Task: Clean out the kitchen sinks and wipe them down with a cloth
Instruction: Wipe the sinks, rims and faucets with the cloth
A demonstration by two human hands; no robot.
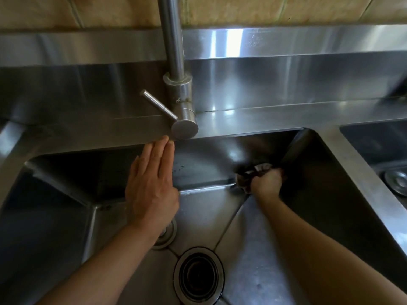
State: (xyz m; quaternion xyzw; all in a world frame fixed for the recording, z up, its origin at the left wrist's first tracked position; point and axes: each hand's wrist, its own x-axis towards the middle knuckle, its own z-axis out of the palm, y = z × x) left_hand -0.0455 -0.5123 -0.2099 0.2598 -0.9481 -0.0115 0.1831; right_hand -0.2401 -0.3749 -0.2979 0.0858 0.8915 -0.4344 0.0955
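Cloth (253,175) sits mostly hidden in the right hand (267,180) gripping it; left hand (152,183) fingers straight.

Your surroundings behind the basins

You see a steel faucet (176,69) rising at centre, its lever handle (159,105) angled left, a steel backsplash (286,82) behind it, and yellowish wall tiles (242,9) above that.

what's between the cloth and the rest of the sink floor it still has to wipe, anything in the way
Nothing loose lies on the sink floor. The right hand grips the cloth at the back right corner; only the open drain and the left hand lie across its path.
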